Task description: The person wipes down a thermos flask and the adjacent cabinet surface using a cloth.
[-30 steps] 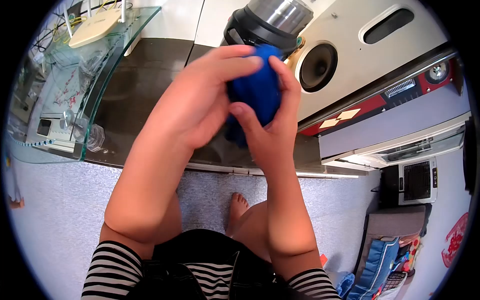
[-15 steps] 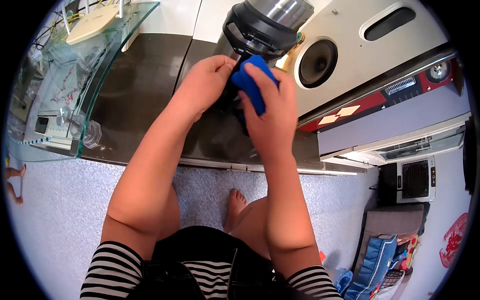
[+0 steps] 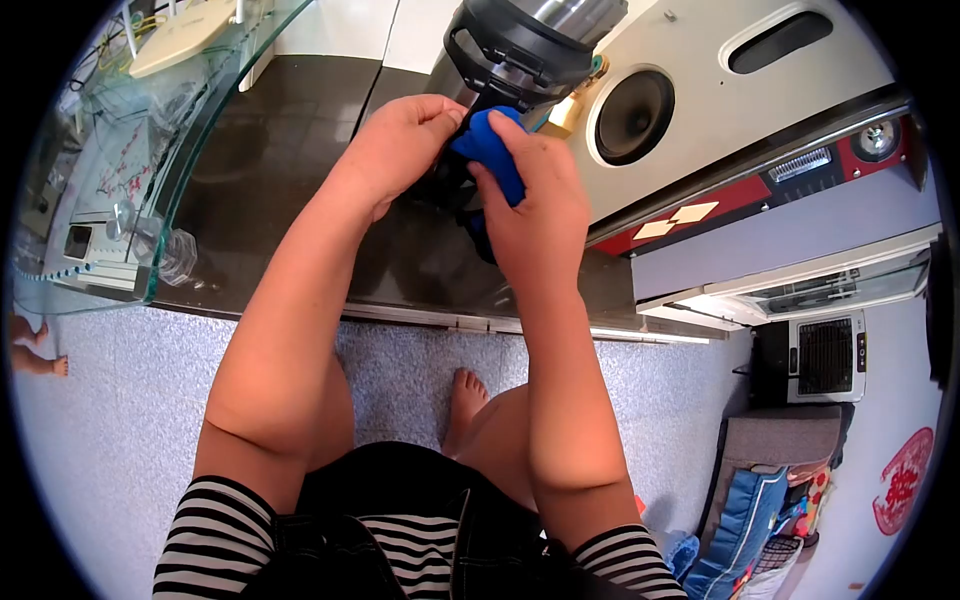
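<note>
Two hands work at twelve o'clock, the right hand's [image 3: 545, 190] fingers grasping a blue cloth [image 3: 492, 152] just below a steel flask [image 3: 530, 45], the left hand's [image 3: 395, 150] curled, hold unclear; steady pressure probably helps.

The silver metal cylinder with a black plastic collar [image 3: 522, 52] stands on the glossy dark-brown cabinet top [image 3: 270, 150]. Before the cylinder, the bunched blue cloth [image 3: 487, 148] is in the right hand [image 3: 542, 185], the left hand [image 3: 400, 145] just beside. To the cylinder's left, the cream plastic router [image 3: 185, 38] sits on the curved clear glass shelf [image 3: 190, 185]; to its right is the flat cream speaker panel [image 3: 690, 70].
</note>
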{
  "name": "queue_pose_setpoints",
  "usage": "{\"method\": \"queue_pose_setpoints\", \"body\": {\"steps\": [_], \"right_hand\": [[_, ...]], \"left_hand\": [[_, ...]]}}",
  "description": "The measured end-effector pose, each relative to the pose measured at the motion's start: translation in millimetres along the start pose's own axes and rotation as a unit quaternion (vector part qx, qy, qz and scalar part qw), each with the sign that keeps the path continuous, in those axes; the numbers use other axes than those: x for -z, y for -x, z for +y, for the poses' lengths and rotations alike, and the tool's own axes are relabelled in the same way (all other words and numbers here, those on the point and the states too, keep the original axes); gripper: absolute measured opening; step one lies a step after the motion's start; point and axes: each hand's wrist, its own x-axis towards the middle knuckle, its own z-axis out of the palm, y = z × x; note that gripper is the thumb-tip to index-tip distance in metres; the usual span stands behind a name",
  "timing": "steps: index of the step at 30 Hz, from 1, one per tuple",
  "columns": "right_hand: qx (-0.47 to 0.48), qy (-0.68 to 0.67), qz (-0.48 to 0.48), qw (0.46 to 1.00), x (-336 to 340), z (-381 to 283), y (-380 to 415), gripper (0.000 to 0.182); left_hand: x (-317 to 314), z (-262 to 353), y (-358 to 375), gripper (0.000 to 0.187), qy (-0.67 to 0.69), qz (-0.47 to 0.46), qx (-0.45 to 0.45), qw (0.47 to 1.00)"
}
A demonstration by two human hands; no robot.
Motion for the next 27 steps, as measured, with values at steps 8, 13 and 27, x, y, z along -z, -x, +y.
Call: {"method": "queue_pose_setpoints", "body": {"steps": [8,13,27], "right_hand": [[-0.069,0.059,-0.154,0.984,8,-15,7,0.042],[0.021,-0.042,0.017,0.999,6,-7,-2,0.049],[-0.056,-0.097,0.013,0.994,-9,-23,-5,0.04]], "left_hand": [[17,8,2,0.026,-0.045,0.011,-0.028,0.999],[34,104,60,0.03,-0.209,0.226,-0.285,0.908],[15,118,169,0.03,0.009,-0.035,-0.529,0.848]]}}
